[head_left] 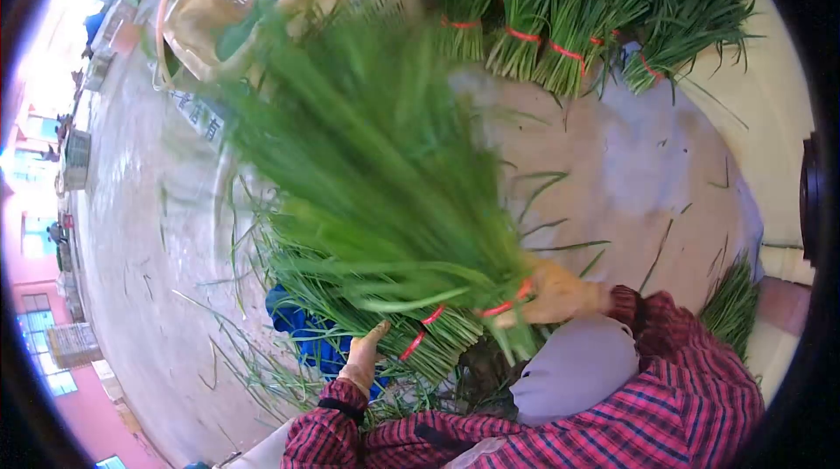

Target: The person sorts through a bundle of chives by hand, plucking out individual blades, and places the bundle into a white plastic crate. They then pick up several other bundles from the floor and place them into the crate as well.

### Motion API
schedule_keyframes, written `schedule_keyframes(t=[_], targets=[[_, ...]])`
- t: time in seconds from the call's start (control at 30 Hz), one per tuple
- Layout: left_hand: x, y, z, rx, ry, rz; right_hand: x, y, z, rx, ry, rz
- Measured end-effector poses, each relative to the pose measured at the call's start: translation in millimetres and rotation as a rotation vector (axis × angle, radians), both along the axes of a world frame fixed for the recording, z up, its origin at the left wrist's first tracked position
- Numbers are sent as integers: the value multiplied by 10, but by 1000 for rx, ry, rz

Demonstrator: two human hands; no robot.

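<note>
My right hand (560, 291) is closed round the stem end of a large bunch of long green leaves (376, 154), just beside its red band. The bunch is blurred and fans out to the upper left. Below it lie more green bunches (442, 338) with red bands, over blue cloth (306, 329). My left hand (363, 357) grips the left side of these lower bunches, thumb on top; its other fingers are mostly hidden.
Several banded green bunches (560, 23) stand along the far edge of a pale surface (647, 154) strewn with loose leaves. A yellowish basket (197, 27) is at the upper left. Another green bunch (733, 307) lies at the right, and crates (77, 158) stand along the far left.
</note>
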State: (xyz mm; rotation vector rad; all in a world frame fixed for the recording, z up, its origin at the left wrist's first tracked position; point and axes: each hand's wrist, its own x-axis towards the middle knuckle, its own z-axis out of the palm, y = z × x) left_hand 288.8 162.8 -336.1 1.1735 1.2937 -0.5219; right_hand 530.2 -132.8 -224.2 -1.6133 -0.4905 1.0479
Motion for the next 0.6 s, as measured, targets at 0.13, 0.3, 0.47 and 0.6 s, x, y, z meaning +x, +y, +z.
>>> schedule_keyframes(t=[0.13, 0.3, 0.47, 0.6], targets=[[129, -20, -60, 17, -111, 33, -266, 481, -661, -365, -341, 425], [101, 53, -146, 8, -87, -37, 259, 506, -364, -217, -155, 485], [-129, 189, -219, -1, -53, -106, 1492, -140, -1069, -314, -665, -637], [-181, 219, -234, 3, -19, -131, 2882, -500, -1601, -134, -805, -1073]])
